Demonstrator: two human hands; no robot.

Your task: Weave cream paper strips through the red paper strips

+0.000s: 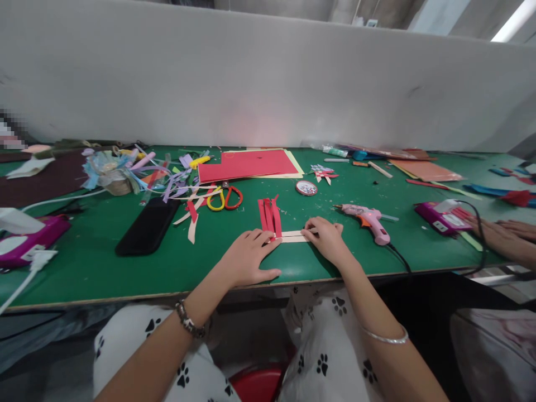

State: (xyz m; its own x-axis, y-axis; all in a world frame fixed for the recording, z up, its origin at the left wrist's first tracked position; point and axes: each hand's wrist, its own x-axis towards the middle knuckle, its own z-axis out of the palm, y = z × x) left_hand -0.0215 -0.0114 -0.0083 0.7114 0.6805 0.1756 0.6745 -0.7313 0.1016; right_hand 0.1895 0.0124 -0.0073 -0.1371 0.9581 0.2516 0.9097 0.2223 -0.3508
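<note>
Several red paper strips (270,216) stand side by side, crossing the left end of cream paper strips (294,237) on the table. My left hand (248,257) lies over the crossing, fingers stretched out on the paper and thumb apart on the green surface. At the right end of the cream strips, my right hand (325,239) has its fingers bent and closed on the paper. Its fingertips partly cover that end. A pink glue gun (368,219) lies to the right of my right hand.
Scissors (225,197), a black phone (147,228) and paper scraps are on the left. Behind are red paper sheets (255,166) and a small round dish (306,187). Purple power strips (442,216) sit at both sides. Another person's hands (502,237) rest at far right.
</note>
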